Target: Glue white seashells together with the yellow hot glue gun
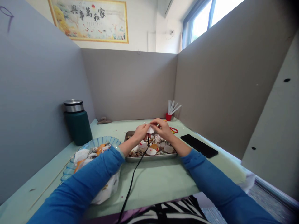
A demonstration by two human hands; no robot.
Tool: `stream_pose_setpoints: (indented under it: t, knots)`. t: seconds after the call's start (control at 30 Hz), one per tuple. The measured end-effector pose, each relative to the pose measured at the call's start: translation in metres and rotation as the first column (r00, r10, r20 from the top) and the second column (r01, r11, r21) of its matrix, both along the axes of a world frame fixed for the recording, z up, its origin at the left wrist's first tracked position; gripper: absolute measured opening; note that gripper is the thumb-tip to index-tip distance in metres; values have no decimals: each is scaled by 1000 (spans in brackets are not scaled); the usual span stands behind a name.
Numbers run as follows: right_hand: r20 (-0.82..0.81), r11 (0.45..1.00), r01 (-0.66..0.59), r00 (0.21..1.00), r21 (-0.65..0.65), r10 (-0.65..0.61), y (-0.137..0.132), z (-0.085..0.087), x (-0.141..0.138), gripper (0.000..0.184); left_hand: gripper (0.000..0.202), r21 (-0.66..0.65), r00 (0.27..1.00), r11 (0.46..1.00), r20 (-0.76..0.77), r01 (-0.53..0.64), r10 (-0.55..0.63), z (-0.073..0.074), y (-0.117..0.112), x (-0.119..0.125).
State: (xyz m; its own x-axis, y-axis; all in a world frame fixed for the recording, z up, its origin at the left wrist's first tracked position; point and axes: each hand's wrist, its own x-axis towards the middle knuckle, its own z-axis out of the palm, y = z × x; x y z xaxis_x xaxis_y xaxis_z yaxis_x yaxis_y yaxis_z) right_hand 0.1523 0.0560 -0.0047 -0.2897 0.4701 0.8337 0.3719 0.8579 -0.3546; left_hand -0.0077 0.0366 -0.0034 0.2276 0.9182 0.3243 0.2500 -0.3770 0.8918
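Above the metal tray (151, 159), my left hand (140, 132) has its fingers closed on a white seashell (150, 130). My right hand (163, 128) meets it from the other side, fingers bent and pinched at the shell's upper edge. Anything small between those fingertips is hidden. Loose shells and small pebbles fill the tray, among them an orange shell (154, 147) and a white shell with red marks (151, 151). From just under my hands a black cord (134, 174) runs down towards me; what it connects to is hidden.
To the left, a blue scalloped dish (67, 171) holds shells, beside a green flask (78, 127). Red-handled scissors (174, 130) and a black phone (199, 145) lie right of the tray. A red cup (168, 117) holds white sticks. Grey partitions (130, 84) enclose the table.
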Motion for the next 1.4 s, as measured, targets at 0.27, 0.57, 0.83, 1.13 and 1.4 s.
stream_pose_setpoints:
  t: [0.27,0.57,0.83,1.13,1.4]
  knots:
    - [7,1000,-18,1000,7,17,2,-1,1,19,38,-26,997,998,48,57,-55,-4,5,-1]
    - [15,1000,20,1000,22,-21,1,-1,1,18,25,-32,983,986,86,167,-163,-1,1,1]
    - [12,999,2,1000,34,-2,3,-1,1,19,23,-34,982,986,102,162,-158,-3,2,1]
    - [61,990,47,997,132,-56,1,1,2,19,22,-62,979,987,147,152,-141,0,1,2]
    - [57,988,61,996,144,-70,3,-2,2,17,20,-71,980,986,140,151,-140,-1,2,2]
